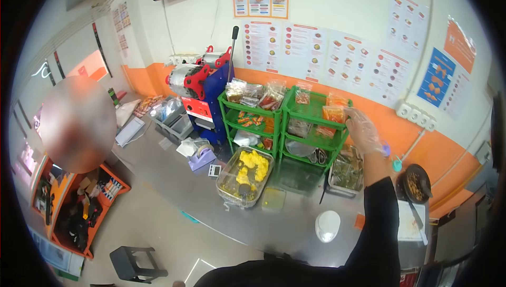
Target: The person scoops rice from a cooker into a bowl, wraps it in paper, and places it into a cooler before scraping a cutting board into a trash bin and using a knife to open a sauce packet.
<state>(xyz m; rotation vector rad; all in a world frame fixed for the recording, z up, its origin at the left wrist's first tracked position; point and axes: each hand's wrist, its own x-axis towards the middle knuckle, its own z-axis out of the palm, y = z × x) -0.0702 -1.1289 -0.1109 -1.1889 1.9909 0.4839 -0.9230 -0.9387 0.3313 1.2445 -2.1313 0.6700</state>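
Observation:
My right hand (363, 133), in a clear plastic glove, reaches to the top tier of the right green rack (307, 109). Its fingers close on the edge of a clear packet of orange contents (333, 113). Another orange packet (326, 131) lies on the tier below, and a small reddish-brown packet (302, 94) stands at the rack's left. Only a small skin-coloured patch, perhaps my left hand (179, 284), shows at the bottom edge; its fingers are hidden.
A metal tray with yellow food (224, 188) sits on the steel table (287, 227). Nearby are a cup sealing machine (197, 108), a tape dispenser (202, 159), a white oval device (328, 226), a leaf-filled tray (347, 171), a mortar (415, 182) and a knife (416, 217). Another person stands left.

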